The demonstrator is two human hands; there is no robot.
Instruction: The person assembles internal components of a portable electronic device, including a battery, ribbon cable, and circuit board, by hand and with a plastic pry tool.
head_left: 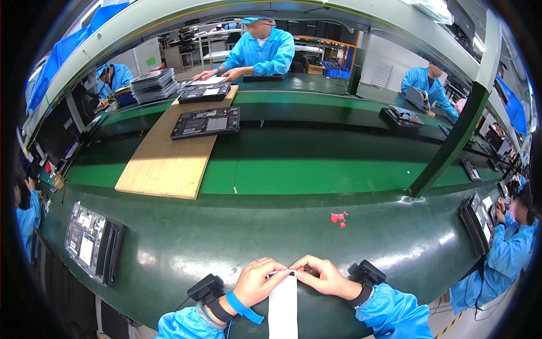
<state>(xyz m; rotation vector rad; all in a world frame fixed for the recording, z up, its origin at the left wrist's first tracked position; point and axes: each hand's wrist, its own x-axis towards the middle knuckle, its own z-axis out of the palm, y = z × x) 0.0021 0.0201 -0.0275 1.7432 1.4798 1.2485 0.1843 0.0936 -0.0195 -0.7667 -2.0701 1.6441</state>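
Observation:
A long white strip (283,311), which looks like paper or label backing, runs from the lower edge up to my fingers. My left hand (255,285) pinches its upper left end between thumb and fingers. At the upper right end, the thumb and forefinger of my right hand (326,278) are pressed together. The fingertips of both hands nearly meet there. A small dark piece shows at the strip's top edge, partly covered by my fingers. Both wrists wear black bands with box-shaped devices, and a blue band is around the left one.
Opened laptop bases (90,240) stand stacked at the left bench edge; another stack (477,223) is at the right. Red scraps (339,218) lie ahead. A wooden board (164,164) bridges the green conveyor, carrying opened laptop bases (206,122). A green post (451,138) rises at right. Co-workers sit around.

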